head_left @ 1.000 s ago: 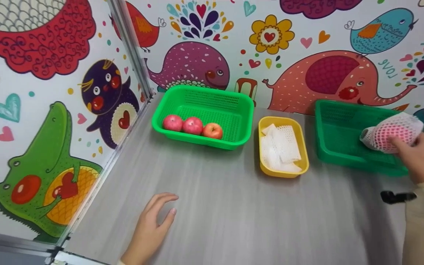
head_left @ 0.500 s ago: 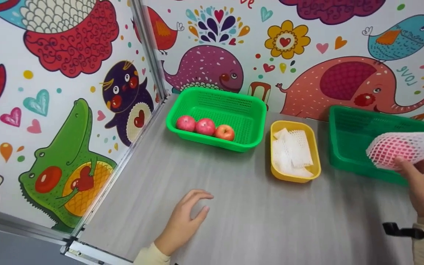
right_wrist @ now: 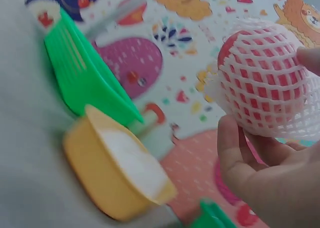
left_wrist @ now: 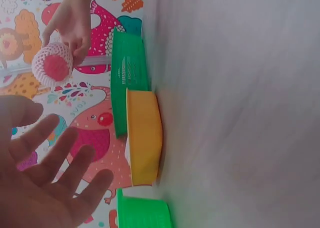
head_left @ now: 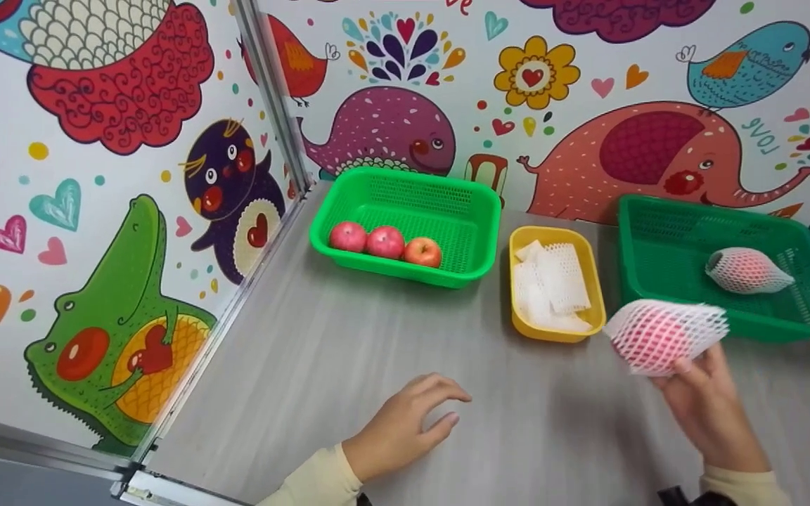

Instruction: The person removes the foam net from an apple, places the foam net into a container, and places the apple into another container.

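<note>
My right hand (head_left: 713, 414) holds a red apple in a white foam net (head_left: 658, 339) above the table, in front of the dark green basket. In the right wrist view, the thumb and fingers grip the netted apple (right_wrist: 265, 82) from the side and below, and red skin shows at the net's open end. My left hand (head_left: 405, 425) hovers over the front of the table, fingers loosely bent and holding nothing. A second netted apple (head_left: 748, 270) lies in the dark green basket (head_left: 665, 256). Three bare apples (head_left: 385, 242) sit along the near side of the bright green basket (head_left: 440, 193).
Between the two baskets stands a yellow container (head_left: 549, 334) with several white foam nets (head_left: 553, 281) in it. Patterned walls (head_left: 560, 169) close off the back and left of the grey table (head_left: 292, 365). A metal rail (head_left: 187, 351) runs along the left edge.
My right hand has carried the netted apple from over the dark green basket toward the front and left, uncovering the other netted apple. My left hand has moved right.
</note>
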The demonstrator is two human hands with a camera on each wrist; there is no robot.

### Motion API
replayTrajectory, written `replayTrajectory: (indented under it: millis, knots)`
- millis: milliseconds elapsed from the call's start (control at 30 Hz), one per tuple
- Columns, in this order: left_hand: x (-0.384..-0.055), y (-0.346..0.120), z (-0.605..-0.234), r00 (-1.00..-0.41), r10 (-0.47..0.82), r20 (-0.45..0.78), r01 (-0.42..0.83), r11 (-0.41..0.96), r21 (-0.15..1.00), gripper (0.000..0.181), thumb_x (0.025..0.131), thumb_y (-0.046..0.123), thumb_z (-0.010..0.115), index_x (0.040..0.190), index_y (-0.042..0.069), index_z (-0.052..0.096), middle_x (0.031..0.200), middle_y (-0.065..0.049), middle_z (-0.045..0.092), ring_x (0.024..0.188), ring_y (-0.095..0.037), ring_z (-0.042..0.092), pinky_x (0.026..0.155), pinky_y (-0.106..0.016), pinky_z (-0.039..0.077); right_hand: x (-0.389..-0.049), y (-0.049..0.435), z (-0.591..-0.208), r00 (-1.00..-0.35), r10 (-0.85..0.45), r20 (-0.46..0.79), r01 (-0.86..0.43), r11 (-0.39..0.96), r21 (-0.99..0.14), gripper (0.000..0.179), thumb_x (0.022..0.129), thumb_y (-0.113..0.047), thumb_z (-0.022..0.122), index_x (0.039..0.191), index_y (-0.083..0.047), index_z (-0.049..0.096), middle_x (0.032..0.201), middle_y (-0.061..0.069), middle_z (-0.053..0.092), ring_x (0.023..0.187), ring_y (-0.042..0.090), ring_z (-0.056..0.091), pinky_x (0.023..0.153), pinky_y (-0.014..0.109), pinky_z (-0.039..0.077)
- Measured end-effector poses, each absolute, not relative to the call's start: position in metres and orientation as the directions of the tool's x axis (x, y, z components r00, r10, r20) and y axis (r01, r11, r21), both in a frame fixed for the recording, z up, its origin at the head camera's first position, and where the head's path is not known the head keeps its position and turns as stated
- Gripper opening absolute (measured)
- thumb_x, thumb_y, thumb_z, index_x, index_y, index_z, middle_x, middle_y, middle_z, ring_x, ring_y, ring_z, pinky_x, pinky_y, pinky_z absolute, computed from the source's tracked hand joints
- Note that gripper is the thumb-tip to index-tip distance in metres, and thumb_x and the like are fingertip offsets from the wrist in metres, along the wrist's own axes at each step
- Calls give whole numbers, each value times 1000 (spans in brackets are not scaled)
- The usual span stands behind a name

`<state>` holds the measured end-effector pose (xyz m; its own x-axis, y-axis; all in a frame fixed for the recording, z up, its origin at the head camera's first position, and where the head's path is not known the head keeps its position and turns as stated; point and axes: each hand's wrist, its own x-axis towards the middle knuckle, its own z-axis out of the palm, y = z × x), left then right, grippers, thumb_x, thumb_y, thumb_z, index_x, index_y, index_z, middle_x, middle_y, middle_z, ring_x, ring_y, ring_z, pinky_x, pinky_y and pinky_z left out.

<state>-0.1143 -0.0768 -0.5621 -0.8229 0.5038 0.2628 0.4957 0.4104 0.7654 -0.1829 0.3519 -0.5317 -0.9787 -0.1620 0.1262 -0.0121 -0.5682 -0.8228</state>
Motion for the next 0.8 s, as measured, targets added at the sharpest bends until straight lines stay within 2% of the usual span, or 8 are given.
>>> replayTrajectory:
  millis: [133, 200, 333, 467, 567, 800]
  knots:
    - [-118, -65, -560, -785, 542, 300, 549, 384, 742, 30, 111, 17, 65, 141, 21, 67, 136, 8, 64, 128, -9, 59, 104, -31, 53, -166, 326, -545, -978, -201, 49, 60, -501, -863, 75, 113, 6, 39, 171, -27, 5, 156, -1, 49, 135, 20, 62, 105, 41, 56]
    - [-120, -59, -560, -767, 560, 312, 569, 371, 734, 32, 111, 16, 65, 143, 20, 67, 137, 7, 64, 129, -9, 59, 105, -29, 52, -158, 312, -552, -974, -224, 17, 90, -459, -884, 80, 111, 9, 41, 171, -28, 4, 154, -1, 51, 134, 20, 63, 105, 41, 55]
    - [-126, -49, -558, -752, 577, 320, 588, 367, 721, 35, 110, 16, 66, 145, 18, 65, 139, 6, 64, 132, -8, 57, 109, -29, 50, -147, 281, -564, -969, -242, -52, 135, -340, -931, 90, 106, 15, 49, 171, -29, 4, 151, 6, 53, 130, 22, 64, 104, 40, 56]
    - [-129, -44, -559, -768, 559, 315, 574, 381, 724, 35, 111, 18, 65, 145, 14, 64, 142, 4, 64, 135, -9, 57, 110, -30, 49, -144, 251, -568, -958, -254, -134, 198, -247, -949, 97, 103, 12, 62, 172, -31, 8, 158, 12, 41, 134, 23, 61, 104, 41, 56]
    - [-130, -43, -560, -789, 532, 309, 549, 383, 743, 35, 111, 18, 65, 146, 14, 62, 142, 3, 64, 132, -10, 58, 108, -30, 51, -143, 237, -568, -954, -266, -141, 201, -211, -957, 98, 101, 11, 67, 172, -28, 11, 163, 14, 32, 139, 24, 55, 107, 40, 54]
    - [-137, -45, -561, -824, 491, 282, 486, 357, 798, 36, 108, 15, 69, 143, 16, 61, 137, 4, 65, 125, -15, 64, 101, -33, 56, -138, 228, -571, -953, -273, -129, 174, -147, -974, 94, 96, 11, 74, 169, -18, 22, 163, 15, 35, 135, 31, 55, 104, 39, 56]
